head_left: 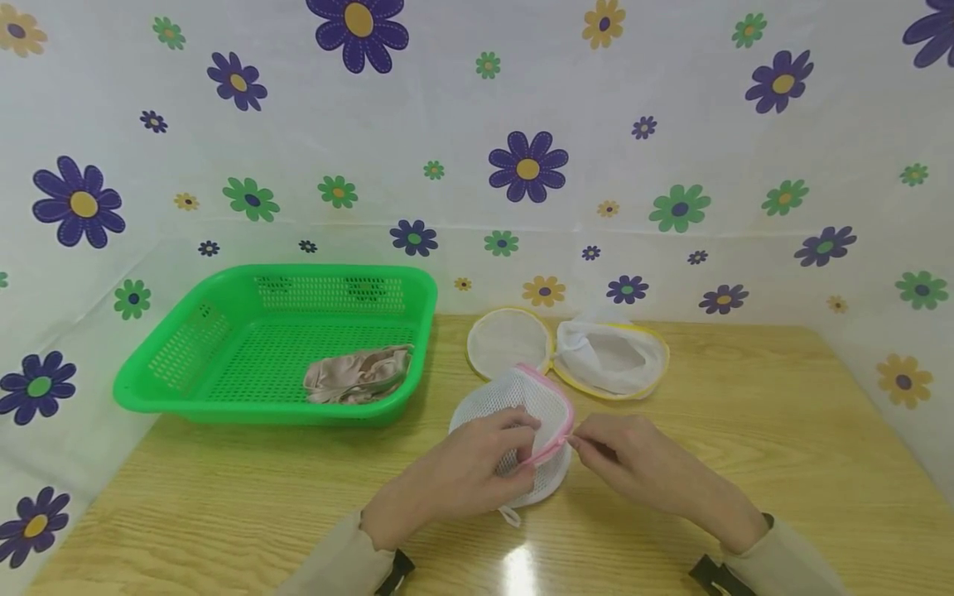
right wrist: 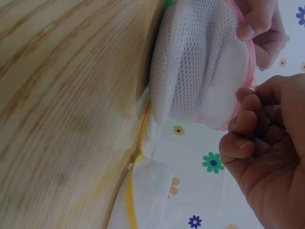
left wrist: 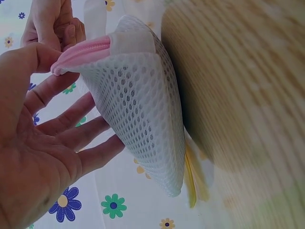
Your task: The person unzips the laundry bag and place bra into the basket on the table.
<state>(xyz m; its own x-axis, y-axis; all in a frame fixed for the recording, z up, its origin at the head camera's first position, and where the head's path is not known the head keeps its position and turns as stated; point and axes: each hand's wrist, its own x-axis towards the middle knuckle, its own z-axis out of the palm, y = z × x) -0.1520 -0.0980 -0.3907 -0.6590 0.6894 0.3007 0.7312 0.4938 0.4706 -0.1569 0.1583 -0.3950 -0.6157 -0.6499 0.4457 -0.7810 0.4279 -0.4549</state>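
Observation:
A white mesh laundry bag (head_left: 483,404) with a pink zipper (left wrist: 88,51) stands on the table in front of me. My left hand (head_left: 480,463) pinches the zippered edge between thumb and index finger, its other fingers spread along the mesh in the left wrist view. From the other side, my right hand (head_left: 650,462) pinches at the zipper edge with thumb and index finger; its remaining fingers curl in toward the palm (right wrist: 271,171). The pull itself is hidden by those fingertips. A small white loop (head_left: 510,516) hangs at the bag's near side.
Behind it lies a white bag with yellow trim (head_left: 666,352), unzipped, its round lid (head_left: 510,343) folded out left. A green plastic basket (head_left: 428,302) stands at the back left, holding a crumpled beige satin cloth (head_left: 359,377). A flower-patterned sheet (head_left: 447,108) hangs behind the wooden table (head_left: 745,414).

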